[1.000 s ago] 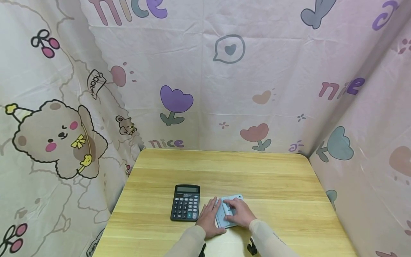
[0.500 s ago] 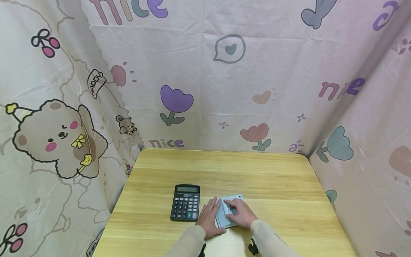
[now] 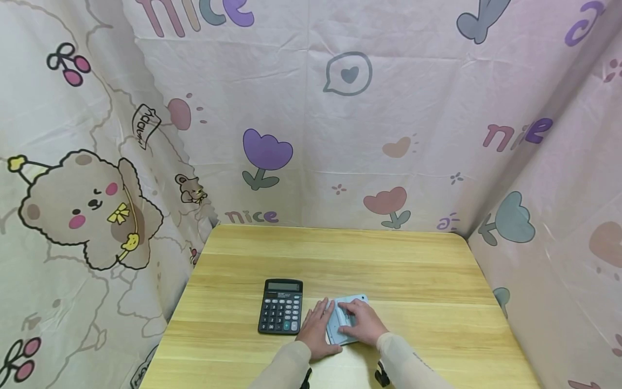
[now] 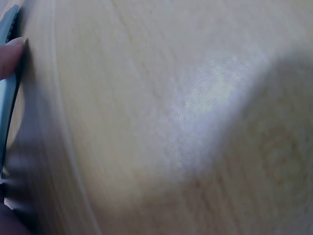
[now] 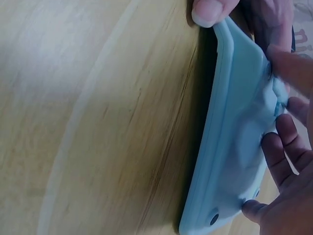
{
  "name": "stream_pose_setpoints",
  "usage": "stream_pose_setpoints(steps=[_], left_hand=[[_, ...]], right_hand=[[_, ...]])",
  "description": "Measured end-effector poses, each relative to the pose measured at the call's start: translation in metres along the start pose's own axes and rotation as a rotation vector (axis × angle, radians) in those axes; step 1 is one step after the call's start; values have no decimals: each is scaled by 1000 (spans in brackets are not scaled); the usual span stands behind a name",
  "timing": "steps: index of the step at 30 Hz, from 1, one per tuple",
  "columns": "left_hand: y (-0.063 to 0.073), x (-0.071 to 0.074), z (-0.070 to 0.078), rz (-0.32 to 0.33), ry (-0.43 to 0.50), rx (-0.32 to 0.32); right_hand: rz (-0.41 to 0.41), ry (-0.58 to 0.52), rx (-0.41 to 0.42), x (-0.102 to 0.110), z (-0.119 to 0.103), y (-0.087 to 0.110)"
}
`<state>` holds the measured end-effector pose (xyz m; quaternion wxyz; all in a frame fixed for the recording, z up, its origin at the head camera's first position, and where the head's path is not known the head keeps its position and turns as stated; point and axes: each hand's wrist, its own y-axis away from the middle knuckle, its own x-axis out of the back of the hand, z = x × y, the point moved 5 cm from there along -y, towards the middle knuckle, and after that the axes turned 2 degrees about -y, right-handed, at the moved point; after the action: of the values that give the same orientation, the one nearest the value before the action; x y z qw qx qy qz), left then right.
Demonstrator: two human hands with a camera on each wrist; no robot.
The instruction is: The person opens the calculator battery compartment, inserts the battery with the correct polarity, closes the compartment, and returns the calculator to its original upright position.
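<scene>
A light blue flat plastic device (image 3: 351, 301), similar in shape to a calculator, lies on the wooden table with small dark round holes showing on its upper face. Along its left side rests my left hand (image 3: 316, 330), fingers straight and pointing away from me, thumb (image 5: 208, 11) against its near edge. My right hand (image 3: 365, 322) is over its right half. There the thumb and index finger pinch a raised light blue strip (image 3: 343, 316) on the upper face; the other fingers curl close to the surface. In the left wrist view only the device's edge (image 4: 6, 107) shows at the far left.
A black calculator (image 3: 281, 306) with grey keys lies face up just left of my left hand. The wooden tabletop (image 3: 335, 259) reaches back to a patterned fabric curtain (image 3: 311, 129), which also hangs along both sides.
My right hand shifts slightly right and then back left, its pinch on the raised strip kept. The left hand, the light blue device and the black calculator stay in place.
</scene>
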<state>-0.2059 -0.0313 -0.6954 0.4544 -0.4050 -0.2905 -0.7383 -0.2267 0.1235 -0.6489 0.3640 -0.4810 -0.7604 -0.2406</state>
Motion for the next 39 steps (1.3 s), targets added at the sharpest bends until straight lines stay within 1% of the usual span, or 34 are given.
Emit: stream_pose_setpoints(steps=[4,8,16,22,29,36,39], left_hand=[[0,0,0,0,-3,0],[0,1,1,-11,4,4],[0,2,1,-5,-7,-1],[0,0,1,-6,1,4],[0,-3,-1,-8,8,12],[-2,-3,-1,-13,7,13],[-1,-2,-1,-14,6,11]], right_hand=[[20,7,12,0,-4,0],[23,6,10,0,-6,0],[-1,30,-19,1,-4,-3],[-25,38,-57,1,-5,-4],[-12,60,-95,0,-11,-4],[-6,82,-93,0,-13,-6],[-4,91,-79,1,-14,-6]])
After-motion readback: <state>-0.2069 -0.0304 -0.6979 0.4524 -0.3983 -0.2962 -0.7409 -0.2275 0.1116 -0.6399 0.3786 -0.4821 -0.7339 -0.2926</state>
